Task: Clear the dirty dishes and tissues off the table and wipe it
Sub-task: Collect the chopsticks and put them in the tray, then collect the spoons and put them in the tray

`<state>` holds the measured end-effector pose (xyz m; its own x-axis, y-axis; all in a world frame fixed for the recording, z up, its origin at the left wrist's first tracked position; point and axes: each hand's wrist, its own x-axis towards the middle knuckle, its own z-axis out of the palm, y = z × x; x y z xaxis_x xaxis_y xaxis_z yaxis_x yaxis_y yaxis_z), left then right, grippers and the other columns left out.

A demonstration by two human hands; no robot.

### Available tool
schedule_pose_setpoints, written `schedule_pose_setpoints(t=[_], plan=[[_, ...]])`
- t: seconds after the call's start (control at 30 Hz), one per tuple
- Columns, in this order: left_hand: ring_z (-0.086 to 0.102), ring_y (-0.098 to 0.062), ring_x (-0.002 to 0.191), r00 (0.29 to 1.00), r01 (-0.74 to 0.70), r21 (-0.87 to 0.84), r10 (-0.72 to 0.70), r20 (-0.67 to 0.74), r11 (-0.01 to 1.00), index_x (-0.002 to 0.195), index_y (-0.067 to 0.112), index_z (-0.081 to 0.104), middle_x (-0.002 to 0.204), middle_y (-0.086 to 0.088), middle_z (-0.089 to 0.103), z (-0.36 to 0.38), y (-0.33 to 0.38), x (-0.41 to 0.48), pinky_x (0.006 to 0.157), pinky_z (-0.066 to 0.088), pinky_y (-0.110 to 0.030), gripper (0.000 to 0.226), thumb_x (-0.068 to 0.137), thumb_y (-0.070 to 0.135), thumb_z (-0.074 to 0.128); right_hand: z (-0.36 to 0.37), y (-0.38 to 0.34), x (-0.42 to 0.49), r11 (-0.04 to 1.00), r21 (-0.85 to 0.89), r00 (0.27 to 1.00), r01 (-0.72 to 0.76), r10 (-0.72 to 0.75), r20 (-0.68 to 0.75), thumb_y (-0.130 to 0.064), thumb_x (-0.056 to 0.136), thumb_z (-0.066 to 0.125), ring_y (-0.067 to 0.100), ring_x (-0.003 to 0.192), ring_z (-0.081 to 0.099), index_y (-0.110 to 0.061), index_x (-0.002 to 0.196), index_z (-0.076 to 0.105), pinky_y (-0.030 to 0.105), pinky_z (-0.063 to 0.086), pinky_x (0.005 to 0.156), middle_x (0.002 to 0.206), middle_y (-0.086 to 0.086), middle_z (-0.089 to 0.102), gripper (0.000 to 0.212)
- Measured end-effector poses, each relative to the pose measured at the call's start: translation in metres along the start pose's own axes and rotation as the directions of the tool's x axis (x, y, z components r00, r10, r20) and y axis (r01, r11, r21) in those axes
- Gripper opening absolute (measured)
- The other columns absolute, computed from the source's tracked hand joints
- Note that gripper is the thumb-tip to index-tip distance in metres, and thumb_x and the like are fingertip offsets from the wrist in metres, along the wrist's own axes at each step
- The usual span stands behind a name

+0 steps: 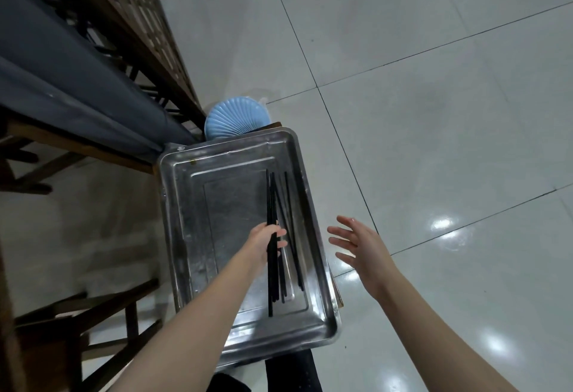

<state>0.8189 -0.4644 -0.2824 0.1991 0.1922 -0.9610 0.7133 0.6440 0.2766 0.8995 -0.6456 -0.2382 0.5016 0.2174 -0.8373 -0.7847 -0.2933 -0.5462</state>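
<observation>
Left hand (268,241) grips a bundle of black chopsticks (270,193) over the steel tray (192,236); others lie loose toward its 3 o'clock edge. Right hand (359,249) slack, empty. Blue dish (235,119) at tray's 12 o'clock, possibly beneath it. Tissues and wiping apparently outstanding.

No readable text in view.
The steel tray (192,236), the black chopsticks (273,193), the ribbed blue dish (232,119) and the floor tiles (434,81) carry no legible label, brand, number or sign; their surfaces show plain.
</observation>
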Motion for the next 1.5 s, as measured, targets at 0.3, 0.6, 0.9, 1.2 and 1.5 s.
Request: schedule_pose_setpoints(t=[0.3, 0.6, 0.9, 1.2, 1.5], plan=[[0.060, -0.004, 0.050, 1.000, -0.008, 0.008, 0.008, -0.010, 1.000, 0.132, 0.008, 0.053, 0.096, -0.013, 0.067, 0.002, -0.011, 0.026, 0.049, 0.048, -0.020, 0.035, 0.099, 0.003, 0.044, -0.003, -0.003, 0.015, 1.000, -0.020, 1.000, -0.005, 0.005, 0.005, -0.033, 0.102, 0.036, 0.018, 0.099, 0.067, -0.024, 0.116, 0.061, 0.036, 0.051, 0.083, 0.102, 0.000, 0.073, 0.030], [0.058, -0.028, 0.119, 0.995, -0.047, 0.016, 0.046, 0.085, 0.999, 0.141, 0.015, 0.043, 0.135, -0.008, 0.057, -0.019, 0.005, -0.020, 0.102, 0.041, -0.041, 0.037, 0.104, 0.021, 0.038, 0.015, -0.018, -0.014, 1.000, -0.017, 1.000, -0.005, 0.005, 0.009, -0.034, 0.102, 0.038, 0.020, 0.102, 0.065, -0.022, 0.118, 0.061, 0.037, 0.051, 0.082, 0.103, 0.001, 0.072, 0.030], [0.064, -0.024, 0.101, 0.972, -0.217, -0.064, 0.221, 0.077, 0.974, 0.128, 0.017, 0.053, 0.116, -0.003, 0.066, -0.067, 0.053, -0.125, 0.083, 0.047, -0.033, 0.028, 0.103, 0.020, 0.042, 0.058, -0.071, -0.086, 0.999, 0.034, 0.998, 0.028, -0.030, 0.058, -0.027, 0.101, 0.041, 0.023, 0.093, 0.061, -0.011, 0.123, 0.057, 0.043, 0.045, 0.093, 0.109, 0.014, 0.067, 0.031], [0.068, -0.018, 0.089, 0.937, -0.348, -0.243, 0.344, -0.059, 0.906, 0.109, 0.025, 0.060, 0.104, 0.004, 0.071, -0.150, 0.058, -0.218, 0.072, 0.045, -0.034, 0.018, 0.102, 0.026, 0.044, 0.127, -0.110, -0.144, 0.996, -0.029, 0.980, 0.084, -0.077, 0.183, -0.030, 0.099, 0.045, 0.018, 0.078, 0.064, -0.015, 0.118, 0.058, 0.036, 0.047, 0.082, 0.094, 0.005, 0.071, 0.028], [0.064, -0.024, 0.098, 0.879, -0.473, -0.449, 0.441, -0.183, 0.758, 0.119, 0.018, 0.057, 0.111, -0.003, 0.068, -0.261, 0.032, -0.313, 0.089, 0.043, -0.039, 0.022, 0.101, 0.025, 0.046, 0.215, -0.107, -0.201, 0.979, -0.105, 0.925, 0.177, -0.129, 0.358, -0.030, 0.098, 0.048, 0.021, 0.083, 0.066, -0.015, 0.114, 0.062, 0.036, 0.047, 0.076, 0.094, 0.004, 0.073, 0.025]])
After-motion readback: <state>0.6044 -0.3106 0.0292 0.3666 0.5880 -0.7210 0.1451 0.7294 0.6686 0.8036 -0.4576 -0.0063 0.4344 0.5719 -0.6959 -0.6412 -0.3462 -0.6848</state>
